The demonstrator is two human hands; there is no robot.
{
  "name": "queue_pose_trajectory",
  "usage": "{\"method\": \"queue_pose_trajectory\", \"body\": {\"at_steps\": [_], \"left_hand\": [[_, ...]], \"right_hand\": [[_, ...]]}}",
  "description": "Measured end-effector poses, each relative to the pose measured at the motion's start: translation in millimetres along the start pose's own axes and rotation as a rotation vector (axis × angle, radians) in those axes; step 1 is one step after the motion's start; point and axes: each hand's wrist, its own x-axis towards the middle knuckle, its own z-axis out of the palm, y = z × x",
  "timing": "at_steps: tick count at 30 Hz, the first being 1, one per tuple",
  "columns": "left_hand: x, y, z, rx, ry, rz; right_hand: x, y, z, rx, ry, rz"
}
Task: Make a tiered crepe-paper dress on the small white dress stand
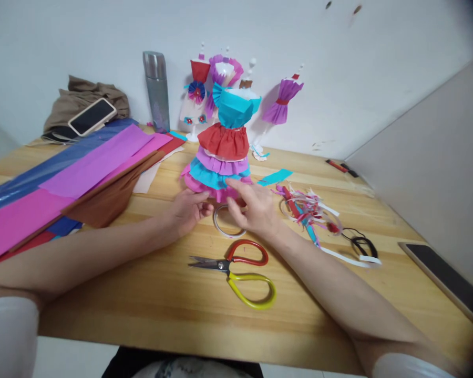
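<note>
A tiered crepe paper dress (224,144) stands on a small dress form, with a turquoise top, a red ruffle, and purple, blue and pink tiers below. My left hand (189,212) is at the lower left of its pink hem, fingers loosely curled, with a gap below the thumb. At the hem's right side, my right hand (258,205) has its index finger stretched against the skirt and its thumb apart. Between my hands lies a pale ring (219,226), perhaps a tape roll. Scissors (223,265) with red and yellow handles lie slightly apart nearer me.
Crepe paper sheets (98,160) cover the left side, beside a phone (92,116) on brown cloth (69,100). A grey flask (156,92) and other dressed forms (283,102) stand along the wall. Paper scraps (305,207), black cord (364,245) and another phone (443,273) lie right.
</note>
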Motion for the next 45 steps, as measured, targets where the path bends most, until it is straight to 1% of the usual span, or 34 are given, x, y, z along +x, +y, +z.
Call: {"method": "queue_pose_trajectory", "body": {"at_steps": [3,6,11,18,24,27,31,34,37,41,43,45], "left_hand": [[3,-1,-3.9,0.012,-0.023,0.018],[6,-2,-5.9,0.036,-0.025,0.027],[7,-4,-8.2,0.064,-0.08,0.071],[5,-5,-4.0,0.075,-0.03,0.069],[6,-5,-3.9,0.087,-0.079,0.092],[8,-5,-5.1,0.096,-0.08,0.111],[8,-4,-4.4,0.113,-0.089,0.114],[4,-2,-3.7,0.114,-0.111,0.135],[3,-2,-5.1,0.157,-0.118,0.183],[4,-1,-8.0,0.197,-0.136,0.216],[5,-1,-8.1,0.2,-0.144,0.225],[6,0,-7.1,0.197,-0.154,0.235]], "right_hand": [[-3,2,3,-0.031,-0.061,-0.048],[-5,3,6,-0.072,-0.087,-0.086],[-5,2,11,-0.078,-0.139,-0.056],[-3,-1,10,-0.101,-0.055,-0.072],[-7,-1,12,-0.086,-0.097,-0.019],[-9,-1,13,-0.064,-0.097,-0.009],[-9,-1,13,-0.039,-0.064,-0.039],[-11,1,14,-0.021,-0.111,-0.054],[-12,1,16,-0.058,-0.153,-0.083],[-12,0,20,-0.139,-0.11,-0.129],[-12,0,21,-0.147,-0.081,-0.142],[-12,0,22,-0.149,-0.078,-0.149]]}}
